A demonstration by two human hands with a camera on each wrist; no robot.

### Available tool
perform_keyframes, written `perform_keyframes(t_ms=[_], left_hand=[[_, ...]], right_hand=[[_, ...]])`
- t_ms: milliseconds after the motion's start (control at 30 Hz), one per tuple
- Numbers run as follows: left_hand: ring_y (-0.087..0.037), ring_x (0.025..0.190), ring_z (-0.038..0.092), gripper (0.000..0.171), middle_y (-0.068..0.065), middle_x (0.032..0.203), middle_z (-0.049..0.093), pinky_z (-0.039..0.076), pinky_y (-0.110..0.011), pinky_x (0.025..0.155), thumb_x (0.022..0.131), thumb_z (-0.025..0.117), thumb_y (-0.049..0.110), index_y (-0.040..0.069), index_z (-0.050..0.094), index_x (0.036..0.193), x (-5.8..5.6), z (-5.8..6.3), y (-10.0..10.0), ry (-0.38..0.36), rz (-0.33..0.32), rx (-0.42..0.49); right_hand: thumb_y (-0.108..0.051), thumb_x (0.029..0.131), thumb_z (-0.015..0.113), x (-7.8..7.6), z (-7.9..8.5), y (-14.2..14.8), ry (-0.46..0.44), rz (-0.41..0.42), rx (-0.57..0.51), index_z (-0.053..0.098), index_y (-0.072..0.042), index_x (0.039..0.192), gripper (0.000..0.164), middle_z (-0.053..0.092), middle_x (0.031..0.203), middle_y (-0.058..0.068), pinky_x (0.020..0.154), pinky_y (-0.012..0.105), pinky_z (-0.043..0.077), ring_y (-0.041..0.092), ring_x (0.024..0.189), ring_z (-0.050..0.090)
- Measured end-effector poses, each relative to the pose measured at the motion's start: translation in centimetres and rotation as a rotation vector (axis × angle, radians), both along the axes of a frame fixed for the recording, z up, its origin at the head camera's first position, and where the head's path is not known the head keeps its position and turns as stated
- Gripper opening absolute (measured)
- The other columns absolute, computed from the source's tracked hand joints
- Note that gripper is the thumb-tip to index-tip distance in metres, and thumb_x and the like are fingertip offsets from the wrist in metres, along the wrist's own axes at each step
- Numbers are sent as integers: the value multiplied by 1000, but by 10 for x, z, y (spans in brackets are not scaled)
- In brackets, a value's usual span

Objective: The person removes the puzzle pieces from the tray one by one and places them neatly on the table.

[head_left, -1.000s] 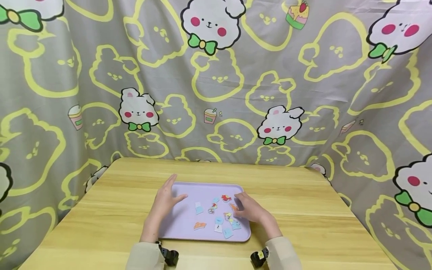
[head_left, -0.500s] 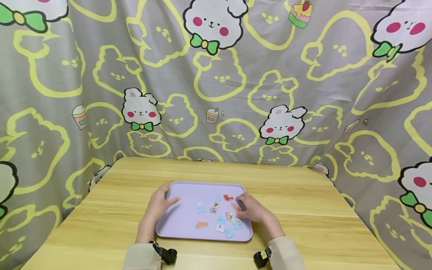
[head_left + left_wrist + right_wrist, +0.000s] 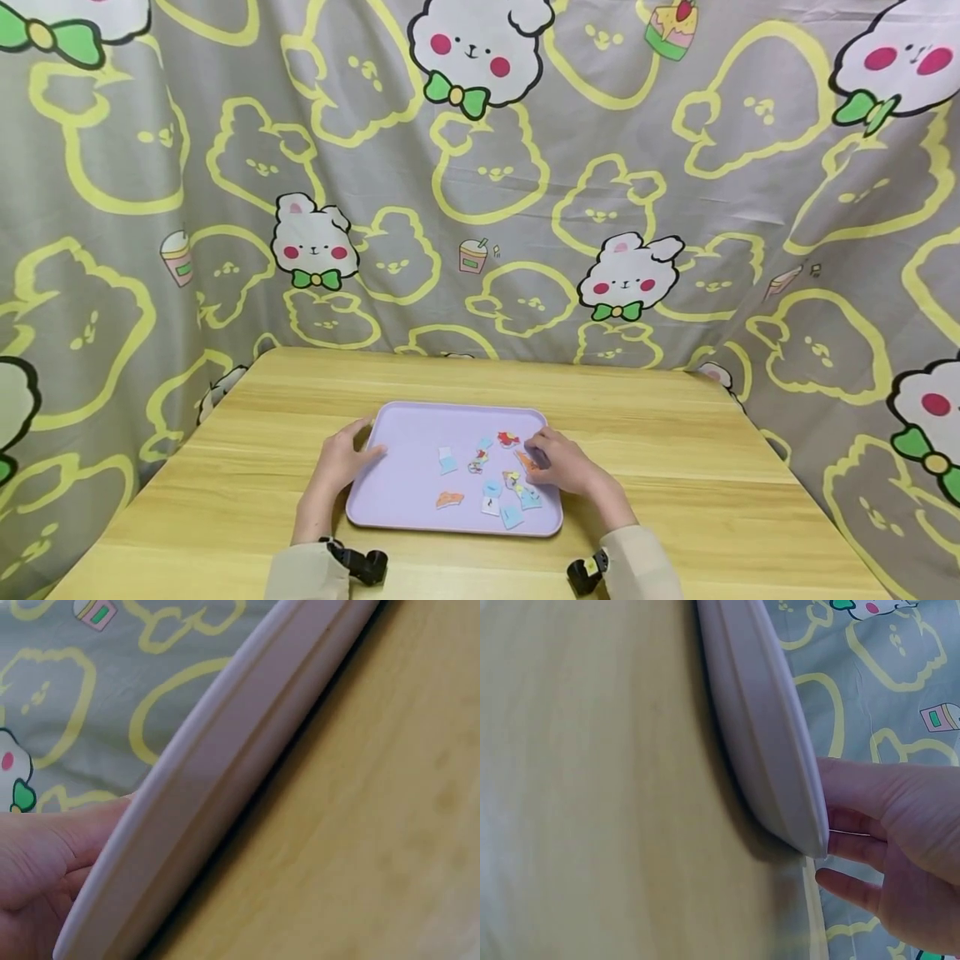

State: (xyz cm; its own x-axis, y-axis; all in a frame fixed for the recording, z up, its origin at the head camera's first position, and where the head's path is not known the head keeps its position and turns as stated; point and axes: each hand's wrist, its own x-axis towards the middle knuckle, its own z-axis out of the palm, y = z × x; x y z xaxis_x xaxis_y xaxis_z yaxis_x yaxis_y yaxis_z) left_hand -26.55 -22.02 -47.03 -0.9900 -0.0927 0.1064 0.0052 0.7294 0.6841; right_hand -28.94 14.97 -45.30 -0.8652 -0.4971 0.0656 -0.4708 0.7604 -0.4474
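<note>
Several printed cutouts (image 3: 511,517) lie on the lavender tray (image 3: 405,500) atop the table (image 3: 697,500); with left hand (image 3: 339,458) released at one side and right hand (image 3: 566,465) opposite, grip indiscernible, light contact should limit shifting.

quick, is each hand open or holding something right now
Left hand: open, at the left edge of the tray.
Right hand: cannot be told; fingers at the rightmost orange piece, any pinch unclear.

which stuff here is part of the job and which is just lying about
Likely part of the job:
purple tray
small colourful pieces on it
left hand
right hand

Likely just surroundings:
wooden table
patterned curtain
black wrist devices
</note>
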Motion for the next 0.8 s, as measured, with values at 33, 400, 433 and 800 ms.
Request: perform_keyframes(t_ms=[33, 400, 433, 800], left_hand=[[-51, 132, 44, 60, -31, 142, 49, 40, -60, 110, 90, 70, 20, -3, 48, 141, 0, 0, -1, -4, 1, 1], [-50, 133, 43, 52, -29, 141, 51, 37, -61, 112, 90, 68, 13, 3, 53, 139, -2, -4, -6, -10, -13, 15], [-50, 134, 42, 52, -29, 142, 50, 36, -61, 112, 91, 68, 13, 3, 52, 139, -2, -4, -6, -17, -13, 20], [-50, 136, 40, 54, -27, 146, 47, 35, -62, 113, 92, 67, 16, 5, 50, 142, -2, -6, -9, -59, -16, 41]], right_hand=[[-19, 80, 79, 0, 0, 0, 3, -1, 6, 61, 6, 124, 53, 59, 121, 19, 101, 56, 46, 33, 113, 57], [-24, 83, 76, -4, 7, 5, 49, 74, 72, 63, -3, 127, 50, 62, 119, 12, 82, 36, 42, 28, 106, 59], [-24, 84, 76, -5, 7, 5, 50, 88, 82, 63, -4, 128, 50, 62, 118, 11, 80, 33, 41, 26, 104, 58], [-21, 86, 74, -18, 9, 3, 71, 212, 132, 67, -9, 126, 43, 59, 105, 4, 72, 23, 40, 14, 86, 49]])
